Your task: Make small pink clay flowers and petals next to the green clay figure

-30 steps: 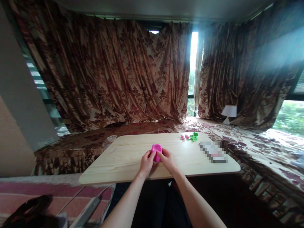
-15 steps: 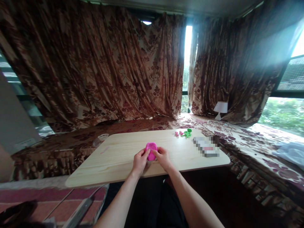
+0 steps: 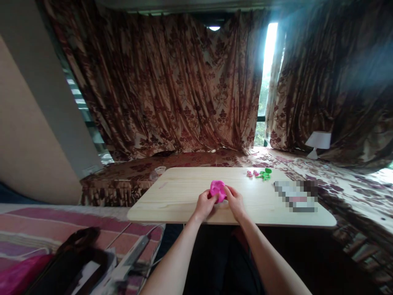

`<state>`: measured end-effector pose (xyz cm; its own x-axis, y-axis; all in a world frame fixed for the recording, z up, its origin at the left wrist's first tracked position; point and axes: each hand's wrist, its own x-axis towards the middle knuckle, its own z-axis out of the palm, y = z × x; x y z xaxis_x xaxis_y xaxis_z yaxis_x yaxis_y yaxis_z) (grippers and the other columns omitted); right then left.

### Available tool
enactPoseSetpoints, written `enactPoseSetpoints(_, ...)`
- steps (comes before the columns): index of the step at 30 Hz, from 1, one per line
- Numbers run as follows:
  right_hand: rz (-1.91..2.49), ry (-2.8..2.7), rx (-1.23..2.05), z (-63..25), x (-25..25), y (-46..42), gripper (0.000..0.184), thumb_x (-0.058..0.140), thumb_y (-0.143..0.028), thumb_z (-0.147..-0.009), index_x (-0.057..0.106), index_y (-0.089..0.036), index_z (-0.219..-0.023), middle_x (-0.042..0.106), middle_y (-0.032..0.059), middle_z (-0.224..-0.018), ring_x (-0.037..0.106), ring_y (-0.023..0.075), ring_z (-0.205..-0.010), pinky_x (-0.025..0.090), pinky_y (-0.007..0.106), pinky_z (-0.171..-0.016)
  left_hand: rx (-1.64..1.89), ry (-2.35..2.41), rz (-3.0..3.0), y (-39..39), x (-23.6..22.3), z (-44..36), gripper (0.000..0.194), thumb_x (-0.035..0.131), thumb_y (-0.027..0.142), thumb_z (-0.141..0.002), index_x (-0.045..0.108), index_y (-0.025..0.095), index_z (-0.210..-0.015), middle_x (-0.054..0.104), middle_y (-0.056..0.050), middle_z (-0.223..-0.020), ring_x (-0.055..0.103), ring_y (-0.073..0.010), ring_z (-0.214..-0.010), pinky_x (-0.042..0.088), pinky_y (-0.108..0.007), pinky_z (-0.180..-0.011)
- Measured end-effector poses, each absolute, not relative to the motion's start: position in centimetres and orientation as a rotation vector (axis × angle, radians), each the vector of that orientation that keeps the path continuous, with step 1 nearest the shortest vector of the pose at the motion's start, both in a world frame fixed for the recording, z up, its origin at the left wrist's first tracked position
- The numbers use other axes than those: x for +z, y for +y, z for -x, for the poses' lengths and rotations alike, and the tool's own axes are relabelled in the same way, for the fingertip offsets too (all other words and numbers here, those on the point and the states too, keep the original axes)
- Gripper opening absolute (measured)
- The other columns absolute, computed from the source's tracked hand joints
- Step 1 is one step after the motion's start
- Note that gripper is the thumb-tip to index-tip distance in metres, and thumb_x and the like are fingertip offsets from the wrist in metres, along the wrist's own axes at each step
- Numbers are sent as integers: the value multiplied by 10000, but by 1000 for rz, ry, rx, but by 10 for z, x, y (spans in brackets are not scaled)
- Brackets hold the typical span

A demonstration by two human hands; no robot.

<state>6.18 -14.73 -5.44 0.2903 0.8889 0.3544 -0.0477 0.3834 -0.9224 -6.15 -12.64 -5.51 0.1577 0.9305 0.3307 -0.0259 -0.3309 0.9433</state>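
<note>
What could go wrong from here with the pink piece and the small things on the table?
The pink piece looks soft, so uneven pressure from the left hand and right hand could dent or tear it. The small pink pieces and green pieces lie near the far edge of the table; a bump to the table might send them off.
</note>
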Motion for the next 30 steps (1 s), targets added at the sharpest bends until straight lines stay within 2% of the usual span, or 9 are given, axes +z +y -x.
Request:
enactPoseSetpoints(2, 978, -1114, 788, -61, -52, -150, 402, 549, -468, -720, 657, -163, -959, 653, 40, -833, 576, 172, -765, 457, 255, -647, 1328, 909, -1529, -124, -57, 63, 320, 628, 387, -663, 648, 114, -828, 674, -71, -790, 586, -156, -673, 444, -249, -637)
enactPoseSetpoints(7, 1016, -1164, 811, -61, -54, -151, 331, 620, -440, -665, 668, -130, -771, 603, 8, -626, 516, 133, -576, 406, 227, -512, 1288, 888, -1574, -124, -62, 62, 279, 607, 354, -681, 644, 104, -799, 665, -70, -759, 569, -147, -641, 434, -246, -607)
enactPoseSetpoints(12, 1023, -1139, 834, -62, -58, -150, 349, 633, -454, -651, 645, -116, -736, 569, -5, -576, 464, 105, -505, 365, 219, -474, 1269, 897, -1621, -130, -61, 60, 278, 607, 345, -680, 637, 118, -836, 657, -62, -783, 564, -143, -668, 429, -239, -617)
enactPoseSetpoints(15, 1020, -1087, 826, -63, -59, -150, 365, 617, -468, -662, 638, -118, -764, 575, 0, -596, 466, 107, -518, 366, 223, -488, 1235, 912, -1648, -132, -60, 61, 294, 629, 329, -660, 638, 119, -865, 652, -56, -772, 549, -132, -649, 419, -230, -598)
enactPoseSetpoints(18, 1011, -1047, 810, -63, -60, -150, 365, 624, -468, -648, 641, -126, -771, 584, -1, -614, 470, 109, -536, 365, 226, -506, 1190, 925, -1660, -132, -61, 62, 274, 646, 310, -638, 643, 108, -821, 640, -44, -704, 520, -118, -587, 397, -223, -547)
enactPoseSetpoints(25, 1005, -982, 793, -65, -66, -142, 357, 610, -472, -641, 650, -142, -773, 590, -16, -592, 472, 104, -506, 354, 224, -482, 1179, 901, -1632, -129, -61, 62, 230, 664, 289, -620, 652, 113, -766, 631, -16, -659, 510, -102, -562, 390, -214, -546)
enactPoseSetpoints(30, 991, -1036, 793, -67, -64, -142, 347, 558, -456, -709, 650, -149, -843, 641, 26, -725, 545, 138, -638, 415, 228, -551, 1210, 862, -1563, -128, -61, 62, 283, 670, 349, -624, 647, 115, -780, 626, -17, -630, 507, -101, -510, 393, -219, -504)
